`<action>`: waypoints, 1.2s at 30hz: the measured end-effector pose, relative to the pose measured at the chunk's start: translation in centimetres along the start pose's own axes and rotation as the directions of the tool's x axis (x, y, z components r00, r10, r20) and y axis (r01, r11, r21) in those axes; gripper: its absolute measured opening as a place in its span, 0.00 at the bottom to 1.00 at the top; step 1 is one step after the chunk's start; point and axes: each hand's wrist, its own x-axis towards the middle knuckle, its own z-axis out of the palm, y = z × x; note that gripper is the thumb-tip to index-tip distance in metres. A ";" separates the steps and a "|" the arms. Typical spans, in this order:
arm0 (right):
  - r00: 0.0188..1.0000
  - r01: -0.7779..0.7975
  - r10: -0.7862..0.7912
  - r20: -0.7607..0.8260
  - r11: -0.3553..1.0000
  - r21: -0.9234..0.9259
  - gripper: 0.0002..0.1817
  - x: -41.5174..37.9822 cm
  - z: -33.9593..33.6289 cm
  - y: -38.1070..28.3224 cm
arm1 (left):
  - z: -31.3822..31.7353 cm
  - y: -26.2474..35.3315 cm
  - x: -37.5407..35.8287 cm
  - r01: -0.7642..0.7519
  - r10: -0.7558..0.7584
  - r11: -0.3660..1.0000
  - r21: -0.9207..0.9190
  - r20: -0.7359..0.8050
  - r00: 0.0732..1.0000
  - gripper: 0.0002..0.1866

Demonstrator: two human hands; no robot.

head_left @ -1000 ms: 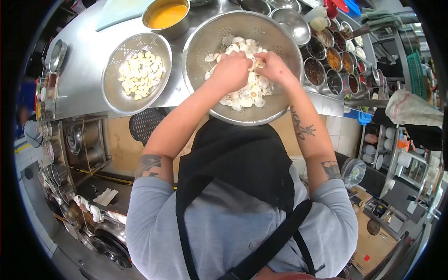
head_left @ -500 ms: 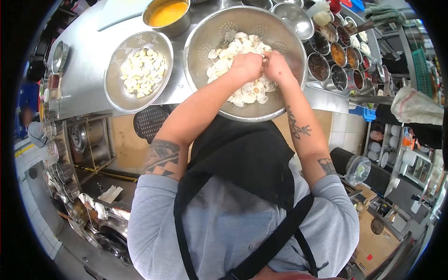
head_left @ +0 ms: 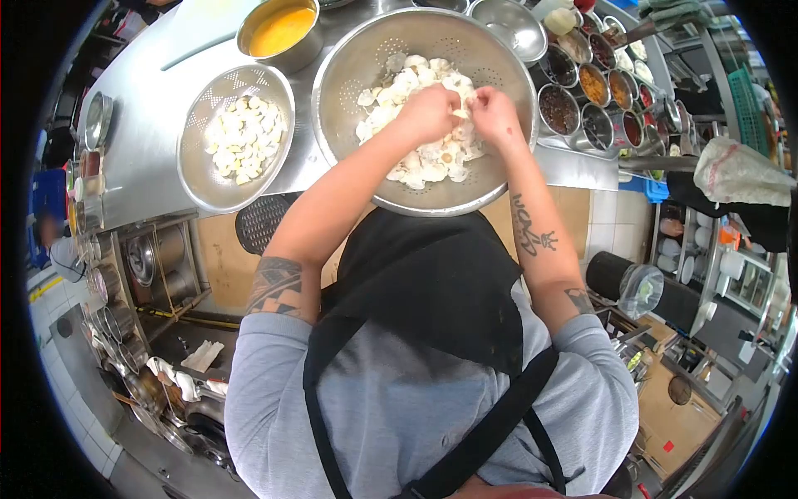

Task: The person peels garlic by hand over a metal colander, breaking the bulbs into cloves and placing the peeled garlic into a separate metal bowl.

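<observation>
A large steel colander [head_left: 353, 79] holds a heap of garlic cloves and papery skins [head_left: 420, 170]. Over the heap, my left hand [head_left: 431, 113] has its fingers pinched on a pale garlic clove [head_left: 459, 113]. Just to the right, my right hand [head_left: 496, 115] is closed, thumb and fingertips pressed together on a small whitish bit that looks like garlic. A narrow gap separates the two hands. Peeled garlic cloves [head_left: 245, 137] lie in a smaller perforated colander [head_left: 195, 166] on the left.
Behind the colanders stands a steel pot [head_left: 301, 51] of orange liquid [head_left: 283, 33]. An empty-looking steel bowl [head_left: 509, 29] touches the back right area. Several containers of sauces and toppings [head_left: 559, 110] line the right side. The steel counter's [head_left: 141, 158] front edge runs before me.
My hands were together over the heap and have now moved slightly apart, with a pale clove showing between them. The view has shifted a little, moving the colanders left.
</observation>
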 end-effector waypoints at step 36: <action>0.829 0.415 -0.225 0.512 0.861 -0.293 0.21 -1.5 0.6 -1.2 | -13.0 -4.0 1.2 0.327 -0.324 0.945 -0.022 0.074 0.943 0.10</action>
